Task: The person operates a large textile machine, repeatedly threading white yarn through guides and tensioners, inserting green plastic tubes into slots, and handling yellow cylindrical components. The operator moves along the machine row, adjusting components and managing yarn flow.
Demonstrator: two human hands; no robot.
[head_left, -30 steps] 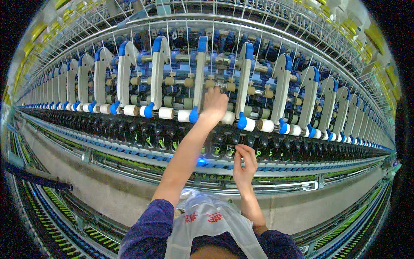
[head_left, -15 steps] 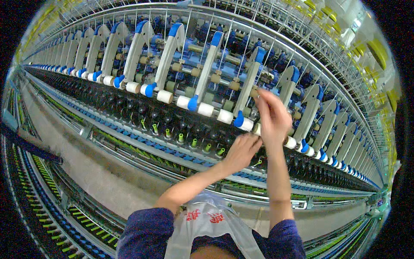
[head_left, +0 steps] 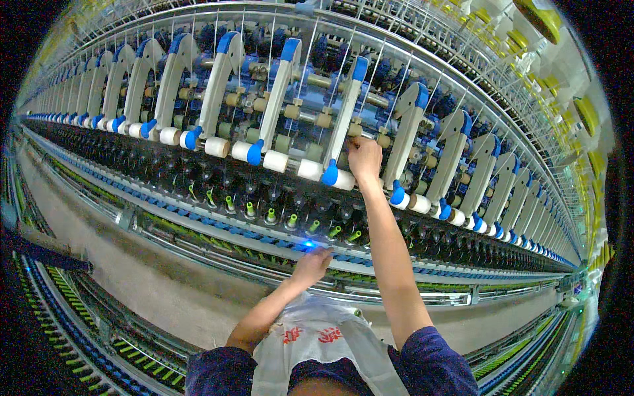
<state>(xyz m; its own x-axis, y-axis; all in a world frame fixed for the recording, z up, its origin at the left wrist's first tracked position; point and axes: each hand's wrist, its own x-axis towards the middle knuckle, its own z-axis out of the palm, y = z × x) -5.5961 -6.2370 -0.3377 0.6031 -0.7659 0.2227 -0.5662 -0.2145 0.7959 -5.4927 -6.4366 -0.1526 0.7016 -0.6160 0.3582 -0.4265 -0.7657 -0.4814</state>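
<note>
My right hand [head_left: 365, 158] is closed, its curled fingers up against the drafting rollers of a long spinning frame. What it grips, if anything, is hidden. Beside it a grey pressure arm [head_left: 345, 112] with a blue top slopes down to a white roller [head_left: 341, 179]. Lower down, my left hand [head_left: 312, 267] is at the blue-and-grey rail [head_left: 356, 259], fingers pressed together. Nothing can be made out between them. A bright blue light [head_left: 309, 244] glows just above its fingertips. Green-topped spindles [head_left: 292, 221] stand in a row between the two hands' heights.
More pressure arms [head_left: 281, 86] run along the machine to both sides. Yellow-and-white bobbins [head_left: 584, 115] hang at the upper right. Behind the rail lies a grey floor aisle [head_left: 172, 270], with another row of green spindles [head_left: 142, 356] at the lower left.
My left hand has dropped from beside the white rollers to the rail. My right hand stays by the rollers but has turned, fingers curling in. The machine has shifted left in view; the blue light now shows.
</note>
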